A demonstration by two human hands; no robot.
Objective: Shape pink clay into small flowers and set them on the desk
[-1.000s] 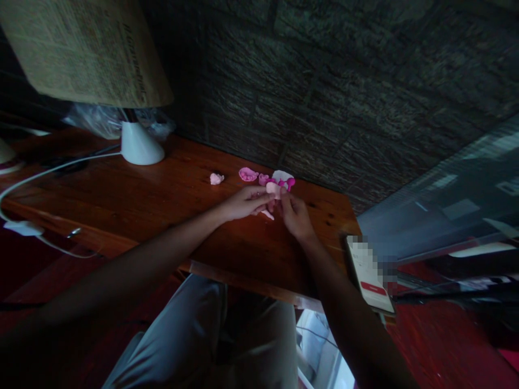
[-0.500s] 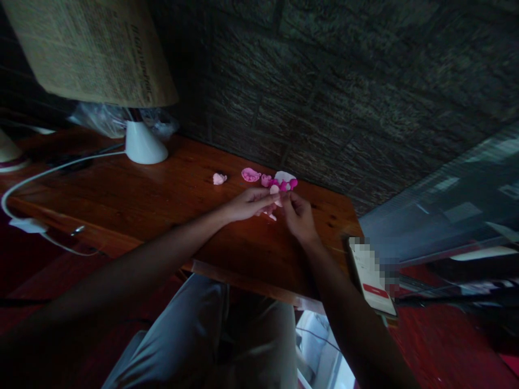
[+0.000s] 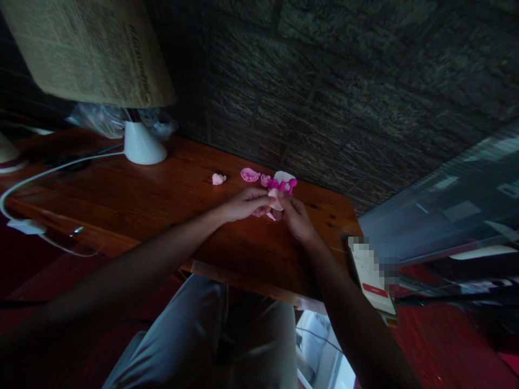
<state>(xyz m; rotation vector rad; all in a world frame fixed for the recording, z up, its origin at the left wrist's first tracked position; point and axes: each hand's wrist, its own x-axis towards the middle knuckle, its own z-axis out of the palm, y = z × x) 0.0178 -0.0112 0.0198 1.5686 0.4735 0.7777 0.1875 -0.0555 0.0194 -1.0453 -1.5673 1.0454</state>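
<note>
Between my two hands is a pale pink piece of modelling clay (image 3: 275,199), pinched on both sides. My left hand (image 3: 252,203) grips its left edge with the thumb on top. On its right edge the thumb and fingers of my right hand (image 3: 295,212) are closed. Just behind them on the wooden table (image 3: 170,200) lie dark magenta clay pieces (image 3: 290,185), a white clay piece (image 3: 284,175) and a small pink clay shape (image 3: 265,180). Left of these sit a pink oval clay piece (image 3: 250,174) and a pale pink clay lump (image 3: 219,179).
A lamp with a white base (image 3: 144,143) and burlap-like shade (image 3: 97,54) stands at the left; its white cable (image 3: 52,173) hangs over the front edge. A phone (image 3: 371,275) lies at the right end. A dark stone wall (image 3: 324,97) rises behind.
My right hand has shifted slightly, its thumb now lying over the pale pink clay. The clay between my hands shows a broader face than before.
</note>
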